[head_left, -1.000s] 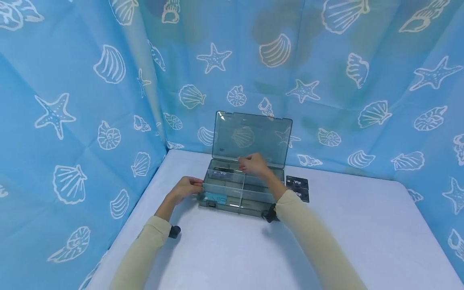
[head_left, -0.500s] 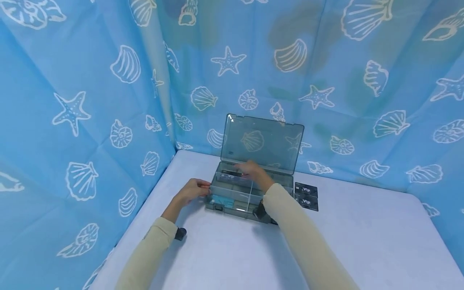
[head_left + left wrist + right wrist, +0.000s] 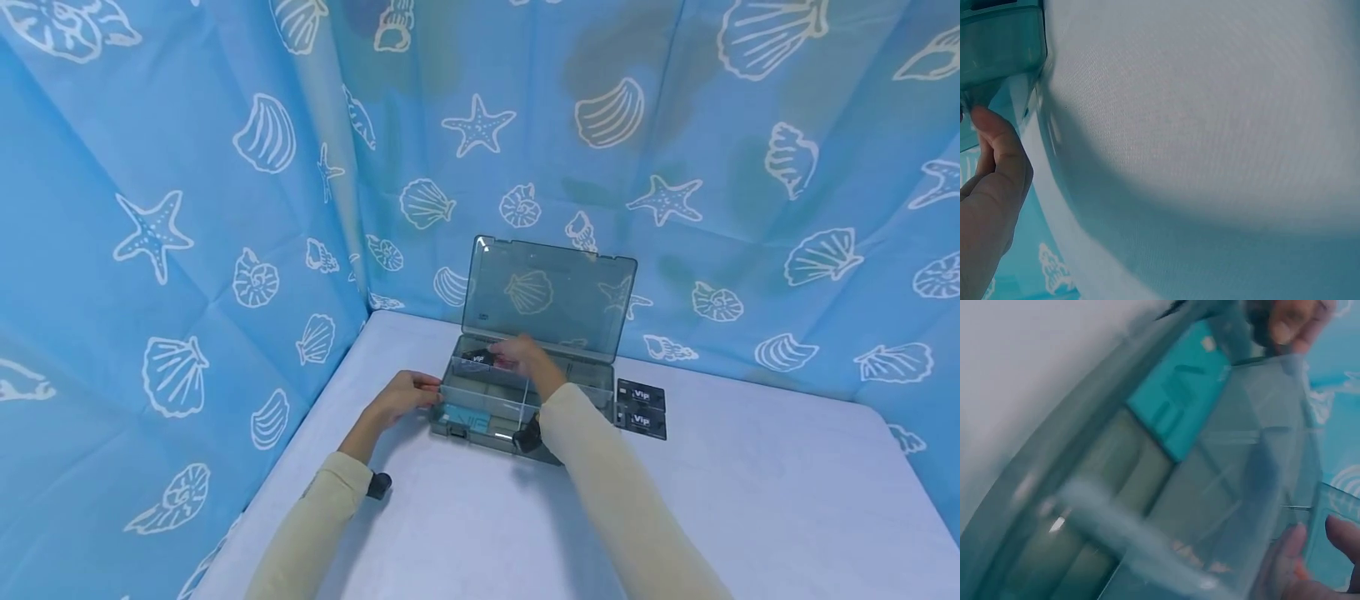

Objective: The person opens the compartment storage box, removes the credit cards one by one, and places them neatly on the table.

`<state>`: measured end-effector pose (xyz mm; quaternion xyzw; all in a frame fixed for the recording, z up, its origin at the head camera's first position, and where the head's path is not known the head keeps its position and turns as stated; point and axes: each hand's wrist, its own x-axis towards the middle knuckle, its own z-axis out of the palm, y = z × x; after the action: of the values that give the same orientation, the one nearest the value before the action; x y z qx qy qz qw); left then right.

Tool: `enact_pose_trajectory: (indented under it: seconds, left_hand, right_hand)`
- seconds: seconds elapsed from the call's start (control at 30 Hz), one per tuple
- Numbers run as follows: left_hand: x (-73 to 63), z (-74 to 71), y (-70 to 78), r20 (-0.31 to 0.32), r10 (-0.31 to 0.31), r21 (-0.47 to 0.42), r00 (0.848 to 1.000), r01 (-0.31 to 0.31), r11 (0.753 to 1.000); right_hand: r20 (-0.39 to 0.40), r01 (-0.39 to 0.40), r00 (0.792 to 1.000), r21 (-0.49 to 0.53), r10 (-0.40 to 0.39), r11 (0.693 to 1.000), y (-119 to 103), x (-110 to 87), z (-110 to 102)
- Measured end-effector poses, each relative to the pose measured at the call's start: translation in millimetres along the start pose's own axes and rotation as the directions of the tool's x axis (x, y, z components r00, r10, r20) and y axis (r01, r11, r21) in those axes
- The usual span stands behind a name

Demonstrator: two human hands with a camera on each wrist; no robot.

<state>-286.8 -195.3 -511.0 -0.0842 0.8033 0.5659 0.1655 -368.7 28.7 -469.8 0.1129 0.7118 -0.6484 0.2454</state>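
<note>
A smoky clear plastic divider box [image 3: 517, 392] sits on the white table with its lid raised. My left hand [image 3: 405, 395] grips the box's left side, thumb and fingers at the wall in the left wrist view. My right hand [image 3: 527, 358] reaches into the back left compartment. Beside its fingertips a black card [image 3: 477, 357] marked "Vip" stands tilted behind the clear divider. Thumb and finger [image 3: 1291, 544] show apart in the right wrist view; I cannot tell whether the card is held. A teal card [image 3: 1180, 390] lies in the front left compartment.
Two black "Vip" cards [image 3: 641, 407] lie on the table right of the box. The smoky lid [image 3: 551, 292] leans back toward a blue shell-print curtain [image 3: 675, 250]. Black cameras [image 3: 378, 485] are worn at the wrists.
My right hand has come down from above the box into the back left compartment. The black card there now sits more tilted. The head view has swung left; my left hand stays on the box.
</note>
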Motion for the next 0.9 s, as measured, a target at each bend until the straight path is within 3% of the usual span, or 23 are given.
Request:
enact_pose_trajectory:
  seconds: [0.13, 0.23, 0.4, 0.6, 0.73, 0.9]
  left_hand:
    - [-1.1, 1.0, 1.1, 0.006, 0.006, -0.007, 1.000, -0.006, 1.000]
    - [-1.6, 1.6, 1.9, 0.001, 0.004, -0.021, 1.000, -0.004, 1.000]
    - [-1.7, 0.5, 1.0, -0.007, -0.008, -0.027, 1.000, 0.008, 1.000]
    - [-1.6, 0.0, -0.6, 0.008, 0.009, -0.014, 1.000, -0.009, 1.000]
    - [-4.0, -1.0, -0.3, 0.021, 0.011, -0.024, 1.000, -0.010, 1.000]
    - [-6.6, -2.1, 2.4, 0.023, 0.013, -0.004, 1.000, -0.013, 1.000]
  right_hand:
    - [-0.083, 0.090, 0.992, -0.089, -0.098, 0.992, 7.7, 1.7, 0.7]
    - [-0.132, 0.125, 0.982, -0.079, -0.135, 0.989, 12.0, 0.7, -0.2]
    - [-0.097, 0.158, 0.982, -0.014, -0.159, 0.987, 10.2, -4.2, -9.5]
    - [0.003, 0.175, 0.985, -0.004, -0.175, 0.985, -2.6, -23.7, -49.4]
    - [0.008, 0.186, 0.982, -0.031, -0.186, 0.982, -1.1, -42.2, -85.6]
    - [-0.055, 0.164, 0.984, -0.074, -0.168, 0.984, 14.6, -60.8, -135.0]
